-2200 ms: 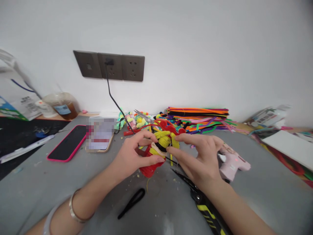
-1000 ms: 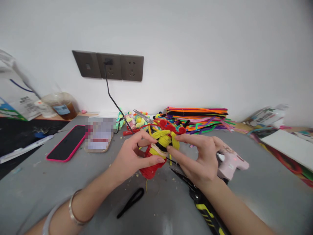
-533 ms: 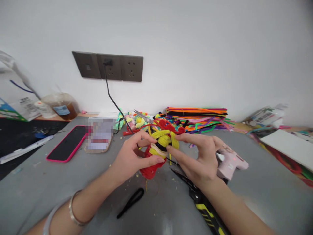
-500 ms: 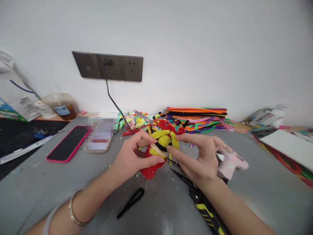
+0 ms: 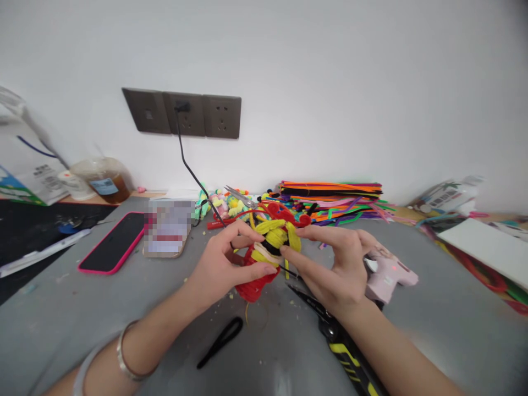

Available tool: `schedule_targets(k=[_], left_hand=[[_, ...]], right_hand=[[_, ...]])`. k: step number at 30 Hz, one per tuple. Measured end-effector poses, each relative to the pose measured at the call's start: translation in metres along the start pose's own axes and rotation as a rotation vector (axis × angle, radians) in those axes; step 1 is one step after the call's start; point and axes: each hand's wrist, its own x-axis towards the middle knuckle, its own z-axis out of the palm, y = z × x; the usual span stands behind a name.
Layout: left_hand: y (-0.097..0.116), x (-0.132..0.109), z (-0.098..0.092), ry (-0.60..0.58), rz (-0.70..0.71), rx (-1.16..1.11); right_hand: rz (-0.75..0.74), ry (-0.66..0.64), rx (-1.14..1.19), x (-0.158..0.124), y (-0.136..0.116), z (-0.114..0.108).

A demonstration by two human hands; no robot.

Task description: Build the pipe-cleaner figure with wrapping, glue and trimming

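Observation:
A small figure made of red, yellow and black pipe cleaners is held upright over the grey table. My left hand grips its red lower part between thumb and fingers. My right hand pinches the yellow top from the right side with thumb and forefinger. A bracelet sits on my left wrist. Part of the figure is hidden behind my fingers.
Black pliers with a yellow-striped handle and a bent black pipe cleaner lie near me. A pink glue gun rests at the right. Behind are a pile of coloured pipe cleaners, scissors, a pink-cased phone and a drink cup.
Almost nothing has moved. Both hands stay on the pipe-cleaner figure, with only slight shifts of the fingers at its yellow top.

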Motion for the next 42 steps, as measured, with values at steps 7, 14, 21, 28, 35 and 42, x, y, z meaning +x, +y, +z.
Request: schedule_targets(k=[7, 14, 21, 28, 35, 42], left_hand=[[-0.0017, -0.0009, -0.0005, -0.002, 0.011, -0.005], [0.0019, -0.0005, 0.002, 0.007, 0.039, 0.006], [-0.0006, -0.0017, 0.0002, 0.017, 0.073, 0.039], [-0.0011, -0.002, 0.0002, 0.018, 0.089, 0.051], [-0.0007, -0.0028, 0.0003, 0.01, 0.099, 0.039], [-0.0017, -0.0029, -0.0005, 0.012, 0.101, 0.038]], right_hand=[[0.028, 0.022, -0.03, -0.0004, -0.0008, 0.003], [-0.004, 0.053, -0.045, 0.0009, -0.0019, 0.0024], [0.059, 0.071, -0.005, 0.0009, -0.002, 0.0039], [0.107, 0.097, 0.018, -0.0009, -0.0012, 0.0049], [0.13, 0.078, 0.041, -0.0034, -0.0009, 0.0048], [0.115, 0.075, 0.071, -0.0052, 0.0002, 0.0051]])
